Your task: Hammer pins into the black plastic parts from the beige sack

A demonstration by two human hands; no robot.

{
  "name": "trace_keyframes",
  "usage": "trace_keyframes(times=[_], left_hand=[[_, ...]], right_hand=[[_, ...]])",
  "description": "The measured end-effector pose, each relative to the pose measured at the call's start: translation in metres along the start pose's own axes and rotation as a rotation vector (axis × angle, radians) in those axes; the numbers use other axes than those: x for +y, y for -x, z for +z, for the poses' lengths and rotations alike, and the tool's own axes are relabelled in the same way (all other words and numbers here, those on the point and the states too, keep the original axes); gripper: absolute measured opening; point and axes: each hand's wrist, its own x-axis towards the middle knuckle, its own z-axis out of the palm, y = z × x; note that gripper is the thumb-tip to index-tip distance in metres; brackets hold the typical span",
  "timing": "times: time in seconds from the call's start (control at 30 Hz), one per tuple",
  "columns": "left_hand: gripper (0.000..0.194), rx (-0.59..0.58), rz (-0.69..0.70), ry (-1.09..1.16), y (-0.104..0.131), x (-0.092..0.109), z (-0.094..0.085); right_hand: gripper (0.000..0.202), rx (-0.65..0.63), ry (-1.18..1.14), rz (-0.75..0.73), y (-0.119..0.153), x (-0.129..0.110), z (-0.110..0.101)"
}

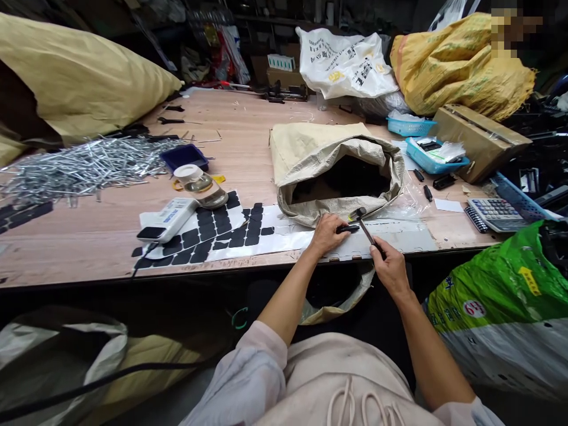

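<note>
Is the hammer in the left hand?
No, the hammer is gripped in the right hand, while the left holds a black piece.

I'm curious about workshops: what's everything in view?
Workbench: one, pale, centre
Hammer: one, dark, right hand
Small part: one, black, left hand
Open sack: one, beige, mid-bench
Rods: many, silver, left
Tray: one, blue, by rods
Jar: one, clear, by tray
Pads: many, black, front left
Device: one, white, by pads
Draped sack: one, beige, far left
Printed bag: one, white, back
Woven sack: one, yellow, back right
Baskets: three, blue, right
Box: one, brown, right
Calculator: one, grey, right
Large bag: one, green-white, lower right
Hands: two, bare, front edge
</note>
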Motion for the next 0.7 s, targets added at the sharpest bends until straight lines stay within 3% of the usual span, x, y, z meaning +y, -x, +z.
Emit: trace_keyframes(times=[0.27, 0.43, 0.7], left_hand=[[0.007, 0.005, -0.051, 0.056, -0.003, -0.005, 0.003], [0.005, 0.011, -0.080, 0.076, -0.004, -0.003, 0.002], [0.007, 0.004, -0.103, 0.094, -0.005, -0.001, 0.000]], right_hand=[[0.039, 0.028, 0.339, -0.183, 0.020, -0.009, -0.001], [0.037, -0.020, 0.458, -0.152, 0.021, -0.013, -0.001], [0.039, 0.044, 0.436, -0.139, 0.018, -0.015, -0.006]])
